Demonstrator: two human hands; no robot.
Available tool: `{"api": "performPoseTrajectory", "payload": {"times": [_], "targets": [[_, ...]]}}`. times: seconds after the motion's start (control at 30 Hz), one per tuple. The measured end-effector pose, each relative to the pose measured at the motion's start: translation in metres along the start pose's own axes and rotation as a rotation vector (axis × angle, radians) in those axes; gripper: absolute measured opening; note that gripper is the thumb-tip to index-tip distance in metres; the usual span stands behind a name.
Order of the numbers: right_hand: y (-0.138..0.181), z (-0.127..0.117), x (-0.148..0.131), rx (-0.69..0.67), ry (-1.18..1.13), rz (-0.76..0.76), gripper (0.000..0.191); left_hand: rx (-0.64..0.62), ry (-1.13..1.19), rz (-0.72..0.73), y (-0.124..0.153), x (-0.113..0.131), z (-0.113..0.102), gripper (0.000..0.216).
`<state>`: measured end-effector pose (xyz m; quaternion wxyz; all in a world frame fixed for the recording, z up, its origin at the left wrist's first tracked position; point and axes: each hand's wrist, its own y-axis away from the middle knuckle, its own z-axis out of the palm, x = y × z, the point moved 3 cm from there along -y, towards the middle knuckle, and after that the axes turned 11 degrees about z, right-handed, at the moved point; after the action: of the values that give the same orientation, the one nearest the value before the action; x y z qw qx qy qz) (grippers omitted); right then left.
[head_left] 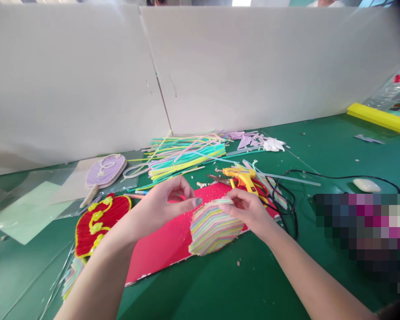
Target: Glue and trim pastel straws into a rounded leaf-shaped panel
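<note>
A pastel-striped panel [216,229], apparently rows of pipe cleaners side by side, is tilted over the front edge of a red board [160,249]. My right hand [250,211] pinches its top edge between thumb and fingers. Close to the panel's upper left corner is my left hand [168,204], thumb and curved fingers apart; whether the thumb tip touches the panel I cannot tell. Behind my right hand a yellow glue gun [242,175] lies by scissors [220,179], partly hidden.
Loose pipe cleaners [186,153] are heaped against the white partition [253,66]. On the left lie a red fan-shaped piece [86,226] with yellow flowers and a lilac fan [105,171]. A black cord [295,213] and a white mouse-like object [366,185] are at right.
</note>
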<state>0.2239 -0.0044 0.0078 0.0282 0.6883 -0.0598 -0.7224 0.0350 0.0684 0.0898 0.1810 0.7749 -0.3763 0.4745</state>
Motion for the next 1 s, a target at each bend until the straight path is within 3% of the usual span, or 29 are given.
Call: {"api": "performPoseTrajectory", "payload": {"times": [0.23,0.5,0.73,1.0], "targets": [[0.0,-0.001,0.001,0.023,-0.022,-0.002,0.021,-0.003,0.033,-0.034,0.001,-0.005,0.002,0.014],[-0.001,-0.004,0.001,0.076,-0.171,0.013,0.023,-0.017,-0.145,-0.079,0.001,-0.006,0.004,0.014],[-0.001,-0.007,0.003,0.083,-0.384,0.074,0.031,-0.011,-0.23,-0.05,0.002,-0.015,-0.002,0.018],[0.0,-0.006,0.004,0.049,-0.369,0.091,0.03,0.026,-0.197,-0.01,0.002,-0.007,-0.004,0.011]]}}
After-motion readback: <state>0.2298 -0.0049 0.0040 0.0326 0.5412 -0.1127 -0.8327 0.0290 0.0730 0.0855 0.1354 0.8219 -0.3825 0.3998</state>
